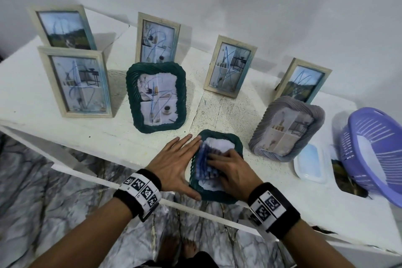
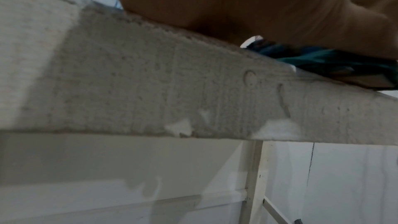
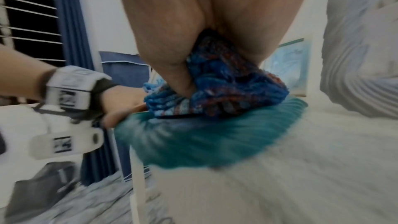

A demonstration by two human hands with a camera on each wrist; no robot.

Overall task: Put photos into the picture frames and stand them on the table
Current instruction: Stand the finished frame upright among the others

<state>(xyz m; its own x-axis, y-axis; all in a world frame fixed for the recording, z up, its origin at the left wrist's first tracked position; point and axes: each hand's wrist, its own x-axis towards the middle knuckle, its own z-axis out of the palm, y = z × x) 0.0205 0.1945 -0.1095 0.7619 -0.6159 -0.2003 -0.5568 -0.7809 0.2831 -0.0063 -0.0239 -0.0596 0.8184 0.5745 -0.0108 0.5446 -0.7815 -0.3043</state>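
A dark green wavy-rimmed picture frame (image 1: 236, 143) lies flat near the front edge of the white table (image 1: 65, 115). My right hand (image 1: 228, 167) grips a bunched blue patterned cloth (image 1: 203, 164) and presses it onto the frame's pale middle. In the right wrist view the thumb digs into the cloth (image 3: 226, 88) above the blurred green frame (image 3: 204, 142). My left hand (image 1: 180, 159) lies flat with straight fingers against the frame's left side, thumb at its near corner. In the left wrist view the palm (image 2: 258, 6) rests above the green frame (image 2: 323, 60).
Several wooden frames with photos stand at the back. A green frame (image 1: 156, 95) and a grey frame (image 1: 287, 128) stand in front of them. A purple basket (image 1: 374, 154), a clear plastic pane (image 1: 311, 163) and a loose photo (image 1: 341, 172) sit at the right.
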